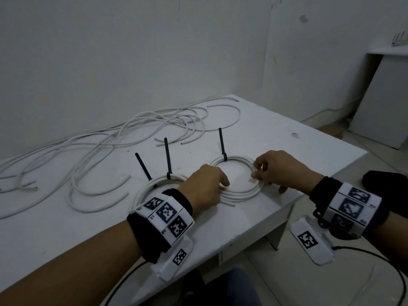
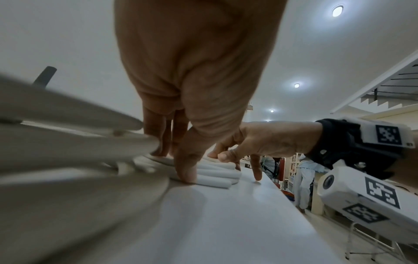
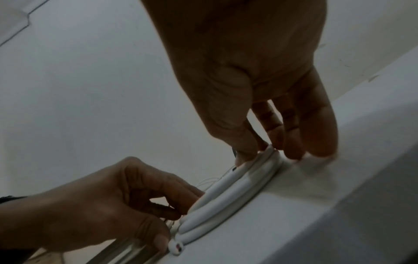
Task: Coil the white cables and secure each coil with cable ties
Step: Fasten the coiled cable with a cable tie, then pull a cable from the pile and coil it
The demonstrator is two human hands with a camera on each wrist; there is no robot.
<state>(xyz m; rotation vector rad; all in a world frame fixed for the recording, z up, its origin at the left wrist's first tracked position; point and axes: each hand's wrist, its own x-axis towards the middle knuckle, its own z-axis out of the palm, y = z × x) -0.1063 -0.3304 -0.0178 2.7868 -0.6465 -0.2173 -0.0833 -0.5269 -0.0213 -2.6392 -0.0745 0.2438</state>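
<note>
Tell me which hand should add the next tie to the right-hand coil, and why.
Right, probably. The left hand presses the right coil's loose near turns flat beside the cut end, so it should stay. The right hand only fingers the far side. That coil shows one black tie.

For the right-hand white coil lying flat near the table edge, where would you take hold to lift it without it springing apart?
Judging by its pose, grip the right coil at its near arc, beside the left hand, coming from above and pinching all turns together. There the turns fan apart and a cut end lies free; the lone black tie binds only the far side.
</note>
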